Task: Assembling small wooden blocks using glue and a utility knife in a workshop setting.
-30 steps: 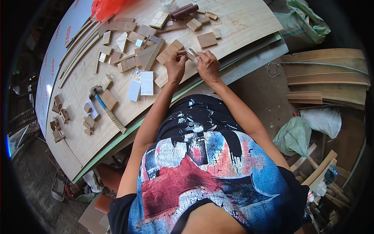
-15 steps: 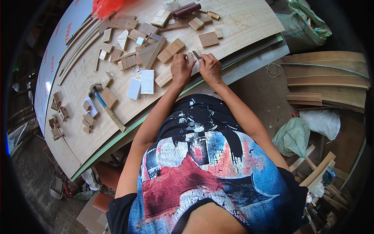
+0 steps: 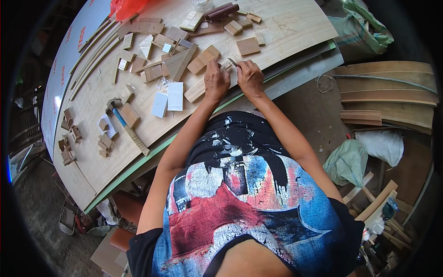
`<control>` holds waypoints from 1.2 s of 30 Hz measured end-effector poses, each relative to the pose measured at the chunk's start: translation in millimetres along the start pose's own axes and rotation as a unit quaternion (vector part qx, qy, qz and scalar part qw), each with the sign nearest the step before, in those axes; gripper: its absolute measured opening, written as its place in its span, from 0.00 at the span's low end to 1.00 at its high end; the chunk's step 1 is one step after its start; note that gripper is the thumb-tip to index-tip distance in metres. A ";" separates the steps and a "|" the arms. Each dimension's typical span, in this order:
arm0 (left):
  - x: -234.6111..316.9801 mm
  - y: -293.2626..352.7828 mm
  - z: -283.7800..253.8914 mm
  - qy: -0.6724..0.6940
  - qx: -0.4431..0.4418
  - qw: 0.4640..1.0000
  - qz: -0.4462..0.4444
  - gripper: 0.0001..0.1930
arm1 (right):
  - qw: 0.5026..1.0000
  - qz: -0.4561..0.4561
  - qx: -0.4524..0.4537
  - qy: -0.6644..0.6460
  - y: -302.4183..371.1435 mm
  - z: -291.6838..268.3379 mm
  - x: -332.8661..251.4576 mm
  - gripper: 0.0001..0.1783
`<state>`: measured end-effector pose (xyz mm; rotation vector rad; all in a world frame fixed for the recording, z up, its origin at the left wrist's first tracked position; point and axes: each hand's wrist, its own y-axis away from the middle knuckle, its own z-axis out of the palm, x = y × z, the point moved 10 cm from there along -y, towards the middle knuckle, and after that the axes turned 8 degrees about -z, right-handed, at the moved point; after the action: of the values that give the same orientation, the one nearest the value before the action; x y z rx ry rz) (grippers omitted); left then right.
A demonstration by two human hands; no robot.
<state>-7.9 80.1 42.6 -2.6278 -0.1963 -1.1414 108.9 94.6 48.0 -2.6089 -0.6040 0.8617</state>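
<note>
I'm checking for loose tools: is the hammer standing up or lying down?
Lying down: the hammer stretches lengthwise across the wooden tabletop, its handle pointing toward the near edge.

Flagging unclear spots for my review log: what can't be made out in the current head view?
- Handle of the thin grey blade-like tool: hidden, head view, by the right hand.
- Middle of the long pale wooden strip: hidden, head view, by the left hand.
- Far end of the bright red plastic bag: cut off by the head view's upper edge.
</note>
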 end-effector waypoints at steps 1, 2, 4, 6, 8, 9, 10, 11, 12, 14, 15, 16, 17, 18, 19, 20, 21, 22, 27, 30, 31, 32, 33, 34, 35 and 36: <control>0.0 0.4 -1.6 0.015 0.004 1.000 0.003 0.22 | 1.000 0.000 0.000 -0.001 -0.4 0.1 -0.7 0.02; -0.8 0.4 -1.8 0.015 0.004 1.000 0.003 0.22 | 1.000 -0.011 -0.002 0.008 -0.8 0.3 -3.6 0.02; -6.8 -0.7 -5.7 0.049 0.018 0.999 -0.016 0.23 | 1.000 -0.022 -0.005 0.017 -0.9 0.0 -6.7 0.02; -5.3 -0.7 -6.5 0.045 0.011 0.999 -0.015 0.23 | 0.999 -0.045 -0.020 0.023 -1.1 1.3 -11.4 0.03; -3.5 -1.6 -6.8 0.041 0.005 0.999 -0.014 0.24 | 0.998 -0.057 -0.014 0.028 -0.4 1.1 -15.6 0.04; -3.1 -2.2 -8.0 0.045 0.006 0.999 -0.016 0.24 | 0.997 -0.070 -0.009 0.032 -0.1 0.7 -19.2 0.06; -2.6 -2.8 -9.1 0.050 0.007 0.999 -0.018 0.24 | 0.997 -0.070 -0.009 0.032 0.3 0.9 -19.6 0.06; -2.4 -3.7 -9.9 0.050 0.007 0.999 -0.017 0.24 | 0.997 -0.078 -0.005 0.023 0.5 0.4 -21.7 0.06; -4.3 -5.1 -7.4 0.040 -0.010 0.999 -0.027 0.21 | 0.996 -0.086 0.000 0.015 0.8 -0.3 -23.8 0.07; -7.1 -5.6 -5.5 0.031 -0.027 0.998 -0.036 0.19 | 0.996 -0.087 -0.008 0.011 2.0 1.7 -24.2 0.06; -8.3 -4.9 -6.2 0.041 -0.028 0.998 -0.039 0.15 | 0.996 -0.088 -0.016 0.007 2.5 3.7 -24.5 0.07; -9.1 -4.4 -6.2 0.051 -0.029 0.997 -0.041 0.12 | 0.996 -0.087 -0.016 0.007 2.6 4.0 -24.2 0.07; -9.8 -3.8 -5.6 0.050 -0.030 0.997 -0.040 0.12 | 0.996 -0.089 -0.020 0.011 2.5 5.0 -25.4 0.07; -11.0 -3.7 -8.1 0.081 -0.018 0.996 -0.043 0.10 | 0.995 -0.091 -0.023 0.015 2.5 5.7 -26.6 0.07; -12.2 -3.4 -10.6 0.111 -0.006 0.993 -0.044 0.08 | 0.995 -0.091 -0.023 0.015 2.5 5.4 -27.1 0.07; -9.8 -4.0 -10.6 0.111 -0.007 0.993 -0.045 0.08 | 0.996 -0.086 -0.027 0.014 2.2 6.5 -26.0 0.07; -7.3 -4.3 -11.8 0.100 0.000 0.994 -0.046 0.08 | 0.996 -0.081 -0.031 0.013 2.2 7.5 -24.6 0.06; -5.2 -4.9 -13.3 0.090 0.007 0.995 -0.047 0.08 | 0.996 -0.080 -0.032 0.013 2.3 8.0 -23.7 0.06; -35.8 -5.7 -5.8 0.170 0.000 0.968 -0.182 0.08 | 0.997 -0.076 -0.011 -0.008 0.0 -0.6 -26.6 0.05; -49.8 -3.4 0.2 0.206 -0.024 0.941 -0.265 0.09 | 0.997 -0.074 -0.004 -0.008 -1.0 -4.0 -27.5 0.05; -52.7 -2.5 2.4 0.201 -0.038 0.936 -0.286 0.10 | 0.997 -0.073 -0.004 -0.008 -1.6 -5.0 -27.7 0.05; -55.1 -2.5 2.4 0.201 -0.038 0.936 -0.286 0.10 | 0.997 -0.075 0.001 -0.014 -2.9 -7.4 -30.3 0.05; -59.3 -1.5 3.9 0.218 -0.036 0.929 -0.298 0.11 | 0.997 -0.077 0.005 -0.021 -3.7 -8.9 -32.3 0.05; -63.4 -0.2 5.5 0.234 -0.035 0.921 -0.310 0.11 | 0.997 -0.077 0.005 -0.022 -4.0 -8.7 -33.3 0.05; -62.9 -0.6 5.8 0.234 -0.036 0.921 -0.310 0.11 | 0.996 -0.084 0.005 -0.026 -4.1 -8.6 -34.5 0.05; -62.5 -1.2 5.4 0.235 -0.033 0.921 -0.310 0.10 | 0.995 -0.091 0.006 -0.031 -4.3 -8.7 -35.6 0.05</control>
<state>-47.0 81.7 -6.5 -2.2976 -0.9456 -1.9632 87.1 79.5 73.7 -2.4784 -0.8352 0.8866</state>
